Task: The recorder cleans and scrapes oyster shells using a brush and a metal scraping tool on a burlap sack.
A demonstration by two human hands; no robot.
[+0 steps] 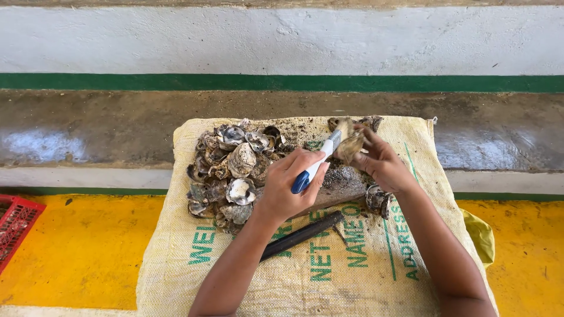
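A pale woven sack (pixel 352 276) with green printing lies spread over the yellow floor (pixel 82 246), its far edge up against a grey concrete step (pixel 117 126) below a white wall with a green stripe (pixel 282 83). On the sack, to my left, sits a heap of oyster shells (pixel 232 170), grey and muddy, some showing pearly insides. A worn wooden block (pixel 343 188) lies under my hands, and a dark metal bar (pixel 302 233) rests on the sack just in front of it. A red crate (pixel 14 226) shows at the left edge. My left hand (pixel 291 185) is wrapped tight around the blue handle of a knife (pixel 317 164), blade pointing up to the oyster (pixel 351 145). My right hand (pixel 382 161) pinches that oyster above the block, fingers closed on it.
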